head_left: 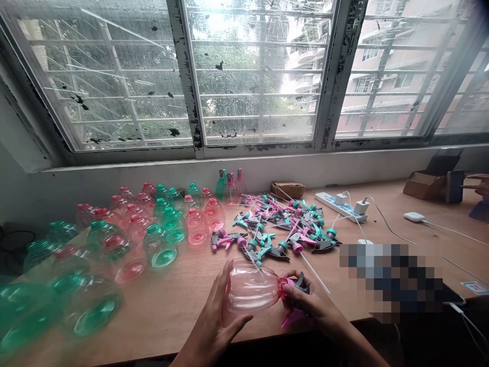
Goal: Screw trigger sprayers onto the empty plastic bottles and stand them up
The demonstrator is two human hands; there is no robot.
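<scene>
A clear pink spray bottle (252, 288) lies on its side in the air above the table's front edge, its neck to the right. My left hand (218, 311) cups the bottle's base, with the fingers behind it and the thumb held away below. My right hand (315, 300) is closed around a pink and grey trigger sprayer (301, 284) at the bottle's neck. Whether the sprayer is fully screwed on cannot be made out. Just behind the bottle is a heap of loose trigger sprayers (273, 221) in pink, teal and grey, some with dip tubes sticking out.
Several pink bottles (196, 224) and green bottles (160, 247) without sprayers stand on the left. A few bottles with sprayers (230, 188) stand by the wall. To the right are a power strip (338, 205), cables, a cardboard box (428, 184), a phone (454, 186) and another person's hand (477, 186).
</scene>
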